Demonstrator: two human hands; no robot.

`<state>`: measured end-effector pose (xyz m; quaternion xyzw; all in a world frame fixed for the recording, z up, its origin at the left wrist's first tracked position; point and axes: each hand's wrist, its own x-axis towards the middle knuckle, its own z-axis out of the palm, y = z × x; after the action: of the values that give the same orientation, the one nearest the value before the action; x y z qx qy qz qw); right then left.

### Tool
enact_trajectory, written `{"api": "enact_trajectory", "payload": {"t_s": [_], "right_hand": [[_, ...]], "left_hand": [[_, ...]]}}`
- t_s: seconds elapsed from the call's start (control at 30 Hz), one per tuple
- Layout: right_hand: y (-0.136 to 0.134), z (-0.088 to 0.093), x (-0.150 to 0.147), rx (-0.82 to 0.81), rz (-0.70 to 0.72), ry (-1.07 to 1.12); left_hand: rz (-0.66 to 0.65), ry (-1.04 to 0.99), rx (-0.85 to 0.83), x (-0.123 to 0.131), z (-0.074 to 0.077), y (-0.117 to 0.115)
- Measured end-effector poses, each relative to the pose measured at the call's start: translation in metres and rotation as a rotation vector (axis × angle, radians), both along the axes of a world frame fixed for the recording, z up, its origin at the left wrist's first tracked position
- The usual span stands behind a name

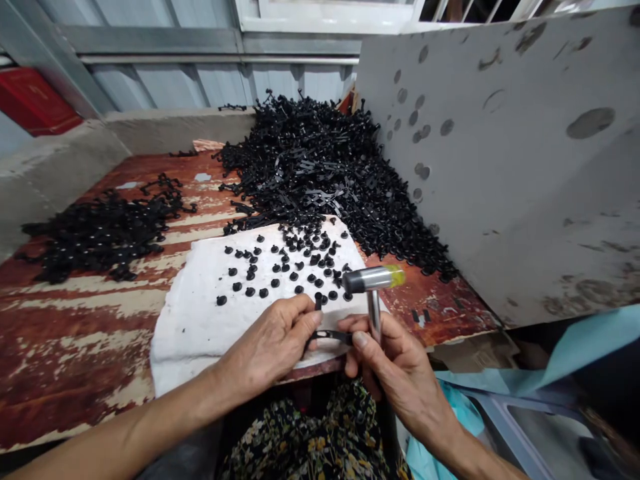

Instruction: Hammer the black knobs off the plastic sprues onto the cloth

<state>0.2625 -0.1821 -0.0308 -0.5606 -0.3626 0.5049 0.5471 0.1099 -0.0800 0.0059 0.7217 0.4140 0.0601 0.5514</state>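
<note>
My left hand [275, 337] is closed in a pinch over the near edge of a white cloth [195, 327]. A small black peg [319, 301] stands up at its thumb and fingertips, and its lower fingers meet one end of a curved black strip [330, 335]. The strip's other end is pinched in my right hand [395, 353]. That same hand is also wrapped round the metal handle of a small hammer [373, 277], whose head has a black face and a yellow face. Several black flat-based pegs [275, 283] stand on the cloth just beyond my hands.
A large heap of black strip parts [310, 153] covers the back of the worn red table [75, 353]. A smaller pile [105, 230] lies at left. A grey spotted panel [500, 173] rises along the right side. A red box [37, 100] sits on the left ledge.
</note>
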Motion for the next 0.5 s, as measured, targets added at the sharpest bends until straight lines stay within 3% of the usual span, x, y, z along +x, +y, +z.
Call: {"api": "enact_trajectory", "payload": {"t_s": [0.1, 0.3, 0.5], "right_hand": [[-0.004, -0.005, 0.008, 0.004, -0.015, -0.095], [-0.004, -0.008, 0.017, -0.089, -0.033, -0.092], [-0.002, -0.01, 0.019, -0.131, -0.01, -0.045]], "left_hand": [[-0.06, 0.08, 0.009, -0.003, 0.002, 0.013], [-0.214, 0.196, 0.344, -0.003, 0.008, 0.019], [-0.244, 0.286, 0.38, 0.004, 0.007, 0.019]]}}
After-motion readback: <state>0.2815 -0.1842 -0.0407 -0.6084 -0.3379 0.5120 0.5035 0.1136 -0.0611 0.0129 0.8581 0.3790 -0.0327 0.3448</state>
